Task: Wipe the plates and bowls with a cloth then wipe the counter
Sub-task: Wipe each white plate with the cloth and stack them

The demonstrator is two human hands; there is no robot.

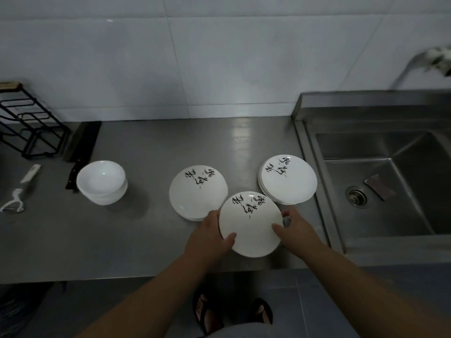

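Black sandals on the grey floor at the bottom edge, both forearms reaching up from there.

Left hand grasps the plate at its left rim, thumb on top and fingers underneath. Right hand does the same at the right rim. The plate is white with black brush lettering, face up, over the front part of the steel desk. In view it overlaps the rims of both stacks; can't tell if it touches them.

Left stack of same-pattern plates sits just behind and left of it. Right stack is behind and right, near the sink edge. The two stacks are apart.

Plain white bowls, nested, sit well left of the plates. White peeler lies flat at the far left. Dark knife lies flat behind the bowls, handle end touching or just beside them. Black wire rack stands in the back left corner.

The sink is steel and set into the right side, with a drain in the basin floor and a small flat grey piece just beside it; can't tell what that is.

White tiled wall runs behind everything. Tap at top right, blurred.
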